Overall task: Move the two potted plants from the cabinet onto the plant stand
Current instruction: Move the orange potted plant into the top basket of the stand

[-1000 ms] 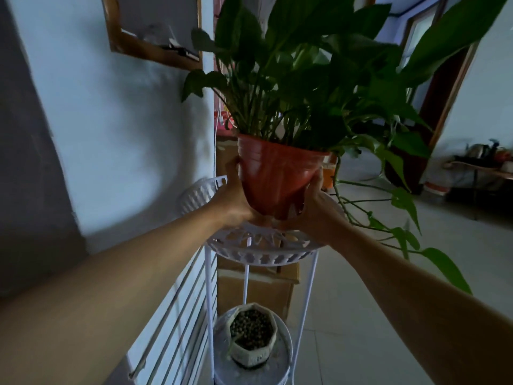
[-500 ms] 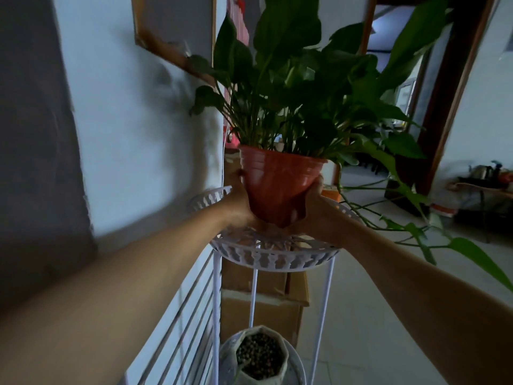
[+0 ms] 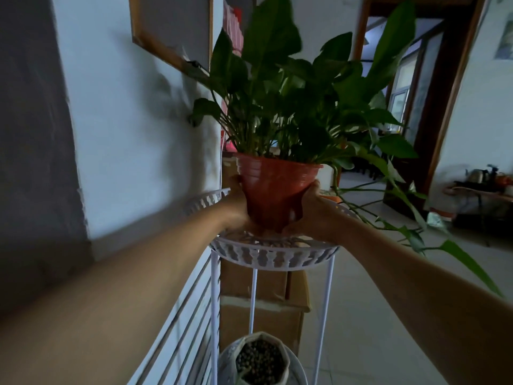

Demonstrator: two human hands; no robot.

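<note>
The step in hand looks like setting the pot [image 3: 277,190] down in the top tray [image 3: 274,255] of the stand [image 3: 324,315], and doing it well means lowering it straight, keeping it level so the tall leaves [image 3: 291,93] do not tip it, and centring its narrow base within the tray's rim before letting go. The long trailing stems at 3 o'clock of the pot hang outside the tray and could catch on the rim, so they want watching. The left hand [image 3: 236,204] and the right hand [image 3: 311,212] clasp the lower part of the pot from 9 and 3 o'clock, both closed round it, with the fingers curled under toward the base. The pot sits between the two palms, upright, its base low over the middle of the tray; whether it already touches the tray I cannot tell, since the hands hide the contact. The release should come only once the weight is felt to rest, each hand sliding outward and up over the rim. Below, at 6 o'clock, the lower shelf [image 3: 299,368] carries a bag [image 3: 261,359] of dark pellets. No second plant shows here.
</note>
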